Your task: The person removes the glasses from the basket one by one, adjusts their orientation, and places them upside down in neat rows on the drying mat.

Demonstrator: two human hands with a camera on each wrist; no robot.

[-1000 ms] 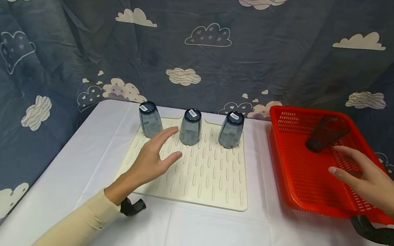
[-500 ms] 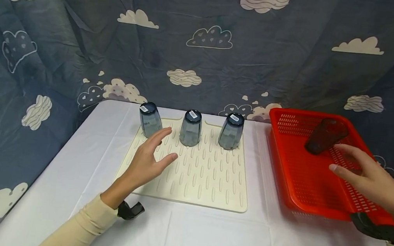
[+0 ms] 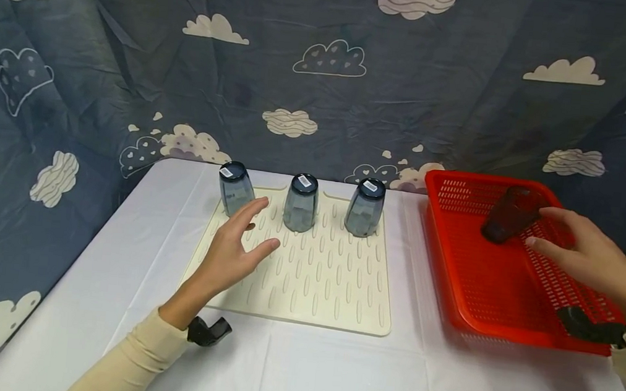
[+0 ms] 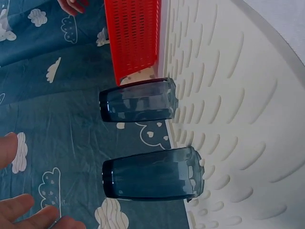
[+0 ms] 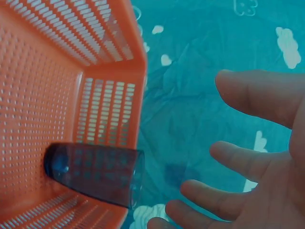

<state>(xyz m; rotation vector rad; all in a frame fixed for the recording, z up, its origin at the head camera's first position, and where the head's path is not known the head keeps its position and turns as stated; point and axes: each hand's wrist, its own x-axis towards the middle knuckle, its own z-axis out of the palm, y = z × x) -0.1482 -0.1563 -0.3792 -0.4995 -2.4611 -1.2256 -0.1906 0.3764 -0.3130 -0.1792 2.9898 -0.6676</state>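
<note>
Three bluish drinking glasses stand upside down along the back of a cream drying mat: the left glass (image 3: 237,189), the middle glass (image 3: 301,204) and the right glass (image 3: 365,207). Over the mat (image 3: 333,284), my left hand (image 3: 232,253) is held with fingers and thumb apart, holding nothing. A fourth glass (image 3: 512,216) leans inside the red basket (image 3: 451,282), its mouth against the back wall in the right wrist view. Above that basket my right hand (image 3: 593,254) hovers, thumb and fingers spread, close to the glass but apart from it.
A white cloth (image 3: 342,372) covers the table. Behind and to the left hangs a dark blue curtain (image 3: 233,89) with cloud prints. The basket stands right of the mat, its raised rim (image 3: 461,320) facing the hands.
My right hand has moved slightly up and toward the glass in the basket. My left hand has shifted slightly left over the mat. The glasses stay where they were.
</note>
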